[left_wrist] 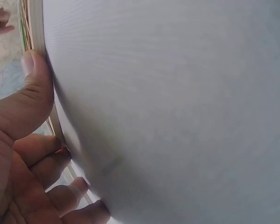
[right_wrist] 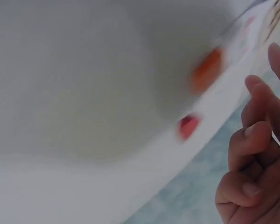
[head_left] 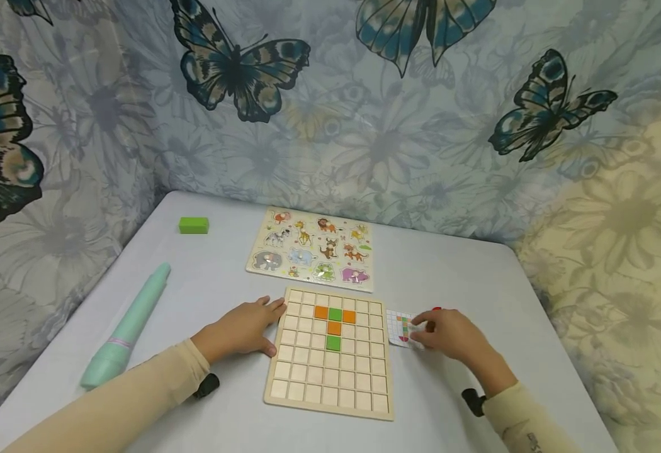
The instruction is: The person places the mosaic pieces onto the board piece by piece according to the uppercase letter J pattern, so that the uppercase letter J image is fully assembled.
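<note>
A wooden grid board [head_left: 302, 391] lies on the table with orange tiles and green tiles [head_left: 333, 343] set in its upper middle squares. My left hand [head_left: 245, 327] touches the board's left edge, thumb and fingers spread along the side; the left wrist view has the thumb [left_wrist: 35, 88] against the rim. Right of the board is a white card [head_left: 394, 324] printted with a coloured grid pattern. Over its right part hovers my right hand [head_left: 449, 336], thumb and forefinger apart with nothing visible between them. An orange piece [right_wrist: 207, 72] and a red piece [right_wrist: 189, 127] lie nearby, blurred.
An animal puzzle board [head_left: 310, 248] lies behind the grid board. A green block [head_left: 193, 225] sits at the back left, and a mint-green tapered object [head_left: 126, 330] lies along the left side. Butterfly-patterned cloth [head_left: 330, 126] hangs behind the table.
</note>
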The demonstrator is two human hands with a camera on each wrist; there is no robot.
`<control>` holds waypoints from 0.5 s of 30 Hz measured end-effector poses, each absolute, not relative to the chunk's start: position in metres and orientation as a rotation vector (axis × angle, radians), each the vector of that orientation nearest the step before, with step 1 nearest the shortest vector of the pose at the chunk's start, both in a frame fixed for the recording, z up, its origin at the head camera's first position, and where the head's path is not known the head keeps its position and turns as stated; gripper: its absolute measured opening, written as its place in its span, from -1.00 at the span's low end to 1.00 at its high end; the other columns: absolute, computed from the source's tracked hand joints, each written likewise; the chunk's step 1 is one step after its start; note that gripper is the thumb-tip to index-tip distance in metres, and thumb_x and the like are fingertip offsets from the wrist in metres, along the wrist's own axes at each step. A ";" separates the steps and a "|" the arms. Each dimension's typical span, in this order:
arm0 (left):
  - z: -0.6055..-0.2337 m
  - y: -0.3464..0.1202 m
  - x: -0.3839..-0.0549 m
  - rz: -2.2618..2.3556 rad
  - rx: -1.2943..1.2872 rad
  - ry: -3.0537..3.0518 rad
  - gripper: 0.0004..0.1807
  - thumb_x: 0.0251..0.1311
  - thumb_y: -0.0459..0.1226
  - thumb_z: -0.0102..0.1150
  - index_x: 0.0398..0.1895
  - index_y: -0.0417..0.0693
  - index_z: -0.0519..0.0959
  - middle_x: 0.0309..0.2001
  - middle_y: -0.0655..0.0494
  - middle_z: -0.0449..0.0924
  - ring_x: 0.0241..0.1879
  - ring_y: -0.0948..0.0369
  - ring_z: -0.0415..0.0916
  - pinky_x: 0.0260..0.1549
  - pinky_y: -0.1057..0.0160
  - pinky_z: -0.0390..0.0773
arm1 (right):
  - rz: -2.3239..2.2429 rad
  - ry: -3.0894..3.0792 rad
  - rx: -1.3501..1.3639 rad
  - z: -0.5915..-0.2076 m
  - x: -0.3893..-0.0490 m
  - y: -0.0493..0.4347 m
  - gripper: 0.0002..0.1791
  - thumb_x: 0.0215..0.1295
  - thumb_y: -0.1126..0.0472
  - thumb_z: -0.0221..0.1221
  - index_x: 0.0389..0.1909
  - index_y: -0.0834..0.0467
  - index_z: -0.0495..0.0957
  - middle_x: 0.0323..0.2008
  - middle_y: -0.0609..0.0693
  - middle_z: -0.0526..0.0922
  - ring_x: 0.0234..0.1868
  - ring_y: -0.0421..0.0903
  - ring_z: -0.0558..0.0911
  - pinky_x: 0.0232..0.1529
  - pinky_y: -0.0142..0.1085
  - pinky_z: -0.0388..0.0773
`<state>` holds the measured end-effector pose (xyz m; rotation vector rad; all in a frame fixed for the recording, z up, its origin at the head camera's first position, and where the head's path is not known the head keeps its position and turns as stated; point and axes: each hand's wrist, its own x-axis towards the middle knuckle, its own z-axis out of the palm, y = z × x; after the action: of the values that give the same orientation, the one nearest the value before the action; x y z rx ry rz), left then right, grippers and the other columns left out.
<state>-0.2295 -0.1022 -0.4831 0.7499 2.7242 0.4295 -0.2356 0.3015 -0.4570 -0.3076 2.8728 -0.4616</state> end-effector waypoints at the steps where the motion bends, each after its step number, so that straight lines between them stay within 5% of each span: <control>1: -0.483 -0.103 -0.230 0.420 0.753 2.726 0.03 -0.11 0.01 0.49 0.43 -0.24 0.29 0.44 -0.09 0.21 0.41 -0.19 0.08 0.28 -0.13 0.23 | -0.467 2.866 -0.263 -0.458 -0.235 0.316 -0.61 0.14 -0.03 0.38 -0.07 0.10 0.70 -0.46 -0.10 0.53 -0.48 -0.13 0.45 -0.50 -0.25 0.41; 5: -0.483 -0.105 -0.231 0.382 0.745 2.729 0.03 -0.11 0.04 0.48 0.43 -0.22 0.29 0.43 -0.06 0.22 0.41 -0.18 0.09 0.28 -0.13 0.22 | -0.507 2.831 -0.119 -0.467 -0.232 0.349 -0.53 0.06 -0.05 0.43 -0.04 0.11 0.68 -0.40 -0.04 0.51 -0.42 -0.08 0.42 -0.48 -0.24 0.38; 15: -0.481 -0.103 -0.232 0.391 0.750 2.708 0.05 -0.11 0.05 0.48 0.45 -0.20 0.27 0.44 -0.06 0.21 0.41 -0.17 0.08 0.27 -0.15 0.22 | -0.552 2.855 -0.091 -0.476 -0.223 0.358 -0.76 0.10 0.08 0.41 -0.23 0.04 0.68 -0.46 -0.11 0.50 -0.46 -0.10 0.42 -0.50 -0.25 0.36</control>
<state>-0.2324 -0.1028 -0.4807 0.7497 2.7081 0.3907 -0.2230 0.3579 -0.4758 -0.0913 2.8551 -0.5519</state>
